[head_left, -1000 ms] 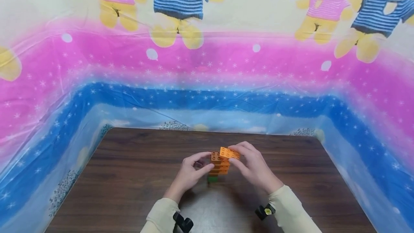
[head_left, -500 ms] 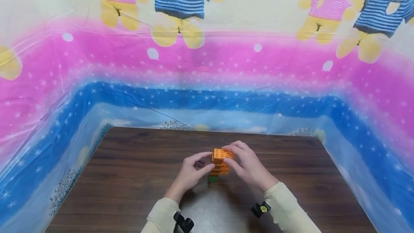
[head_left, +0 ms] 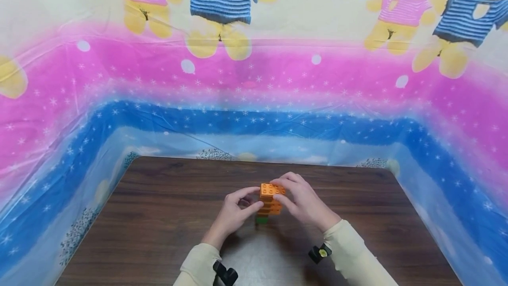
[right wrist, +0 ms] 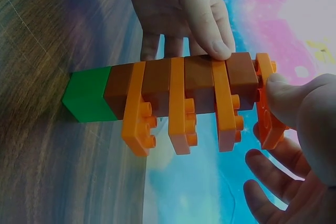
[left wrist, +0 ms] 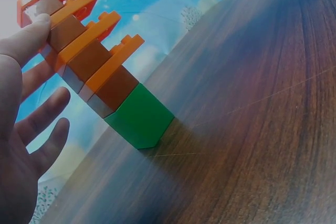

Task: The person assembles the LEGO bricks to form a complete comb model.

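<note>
A tower of toy building blocks stands upright on the table: a green block (right wrist: 92,95) at the bottom, then brown blocks (right wrist: 156,85) alternating with thin orange bricks (right wrist: 178,124) that jut out to one side. My left hand (head_left: 232,213) pinches the tower's upper part between thumb and forefinger, its other fingers loose in the left wrist view. My right hand (head_left: 307,200) pinches another studded orange brick (head_left: 267,190) over the top brown block (right wrist: 242,80). In the right wrist view this brick sits slightly tilted against that block's studs.
The dark wooden table (head_left: 166,197) extends around the tower on all sides. A printed cloth (head_left: 254,122) with teddy bears hangs behind it and along both sides. Black wrist cameras (head_left: 225,272) are strapped near both sleeves.
My right hand has moved left with the orange brick, bringing it from above right of the tower onto its top and turning it in line. The left hand has stayed put.
</note>
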The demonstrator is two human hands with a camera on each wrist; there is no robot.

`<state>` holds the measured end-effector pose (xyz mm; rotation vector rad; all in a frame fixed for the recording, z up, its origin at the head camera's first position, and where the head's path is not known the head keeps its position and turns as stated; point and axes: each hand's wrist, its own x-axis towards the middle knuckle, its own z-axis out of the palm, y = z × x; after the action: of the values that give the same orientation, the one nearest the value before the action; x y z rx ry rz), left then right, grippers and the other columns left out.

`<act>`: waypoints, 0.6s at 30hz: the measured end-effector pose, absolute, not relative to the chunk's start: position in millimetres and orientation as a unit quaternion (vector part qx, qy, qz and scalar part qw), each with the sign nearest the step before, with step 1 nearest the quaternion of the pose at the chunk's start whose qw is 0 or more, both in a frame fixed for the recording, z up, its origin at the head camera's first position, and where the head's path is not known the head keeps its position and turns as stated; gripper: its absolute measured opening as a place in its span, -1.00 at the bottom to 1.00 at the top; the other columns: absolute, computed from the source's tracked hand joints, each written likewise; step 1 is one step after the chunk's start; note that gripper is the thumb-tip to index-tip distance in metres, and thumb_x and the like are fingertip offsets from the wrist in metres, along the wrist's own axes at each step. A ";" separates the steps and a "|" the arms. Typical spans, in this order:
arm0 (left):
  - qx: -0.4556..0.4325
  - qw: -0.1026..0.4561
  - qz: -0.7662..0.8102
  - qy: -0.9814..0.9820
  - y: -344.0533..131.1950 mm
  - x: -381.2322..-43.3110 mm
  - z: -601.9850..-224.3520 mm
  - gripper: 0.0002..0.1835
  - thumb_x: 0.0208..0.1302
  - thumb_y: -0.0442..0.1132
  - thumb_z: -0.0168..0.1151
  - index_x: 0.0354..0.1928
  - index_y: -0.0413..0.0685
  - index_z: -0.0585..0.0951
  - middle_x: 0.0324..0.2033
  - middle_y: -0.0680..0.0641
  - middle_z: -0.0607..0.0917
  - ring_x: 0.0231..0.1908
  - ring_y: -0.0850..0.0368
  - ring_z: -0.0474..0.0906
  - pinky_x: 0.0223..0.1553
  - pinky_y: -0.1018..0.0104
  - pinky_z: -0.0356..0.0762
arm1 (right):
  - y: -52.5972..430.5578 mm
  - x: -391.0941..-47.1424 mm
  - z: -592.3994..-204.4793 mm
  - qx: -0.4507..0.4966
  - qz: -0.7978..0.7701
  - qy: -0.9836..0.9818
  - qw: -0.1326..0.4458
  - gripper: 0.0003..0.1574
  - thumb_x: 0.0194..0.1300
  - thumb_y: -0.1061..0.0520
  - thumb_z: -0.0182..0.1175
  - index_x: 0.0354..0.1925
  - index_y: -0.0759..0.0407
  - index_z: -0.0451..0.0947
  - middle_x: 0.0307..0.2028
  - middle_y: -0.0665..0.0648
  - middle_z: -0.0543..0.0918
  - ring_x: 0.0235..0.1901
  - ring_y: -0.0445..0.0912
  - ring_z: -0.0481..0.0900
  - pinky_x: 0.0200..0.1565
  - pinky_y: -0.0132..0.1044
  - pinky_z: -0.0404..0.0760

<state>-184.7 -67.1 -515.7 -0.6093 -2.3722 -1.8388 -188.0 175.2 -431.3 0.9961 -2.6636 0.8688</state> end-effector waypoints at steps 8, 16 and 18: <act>-0.204 0.045 -0.600 -0.772 -67.0 -185.3 -516.4 -0.58 0.40 -0.13 0.44 0.27 0.13 0.68 0.11 0.05 0.75 -0.10 0.11 0.66 0.06 -0.03 0.65 | 174.1 -189.6 -429.0 0.345 0.249 -0.900 0.096 -0.58 0.49 0.02 0.34 0.24 0.05 0.66 -0.01 -0.07 0.61 -0.01 -0.20 0.48 -0.04 -0.22 0.63; -0.200 0.047 -0.601 -0.772 -66.6 -185.1 -516.0 -0.58 0.40 -0.13 0.44 0.26 0.12 0.69 0.08 0.06 0.76 -0.09 0.11 0.66 0.05 -0.01 0.65 | 173.4 -192.4 -427.2 0.372 0.225 -0.892 0.128 -0.62 0.45 0.06 0.38 0.19 0.08 0.68 -0.04 -0.05 0.64 -0.06 -0.18 0.50 -0.08 -0.20 0.60; -0.200 0.048 -0.600 -0.773 -66.4 -185.1 -515.9 -0.58 0.40 -0.13 0.44 0.26 0.12 0.69 0.07 0.06 0.76 -0.09 0.10 0.66 0.05 -0.01 0.65 | 173.2 -192.4 -427.0 0.374 0.222 -0.891 0.132 -0.62 0.45 0.06 0.38 0.18 0.08 0.69 -0.05 -0.05 0.64 -0.07 -0.18 0.50 -0.08 -0.20 0.60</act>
<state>-185.1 -66.4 -515.9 -0.6092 -2.3569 -1.8307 -192.4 173.2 -427.0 1.0863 -2.5847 0.6440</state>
